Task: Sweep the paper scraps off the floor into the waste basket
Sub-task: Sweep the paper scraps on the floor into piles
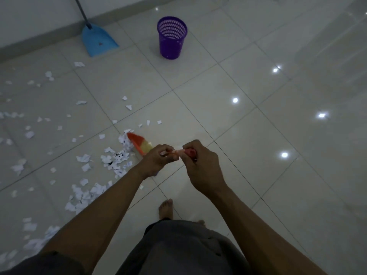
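Note:
White paper scraps (111, 159) lie scattered over the left half of the tiled floor, thickest near the broom head. The broom (139, 144) has orange and yellow bristles that touch the floor beside a heap of scraps. My left hand (156, 159) and my right hand (200, 161) both grip its handle, the right one on the red top end. A purple mesh waste basket (172, 37) stands upright farther ahead, apart from the scraps.
A blue dustpan (98, 39) with a long handle leans at the wall, far left. My bare foot (166, 208) stands just below my hands. The glossy floor to the right reflects ceiling lights.

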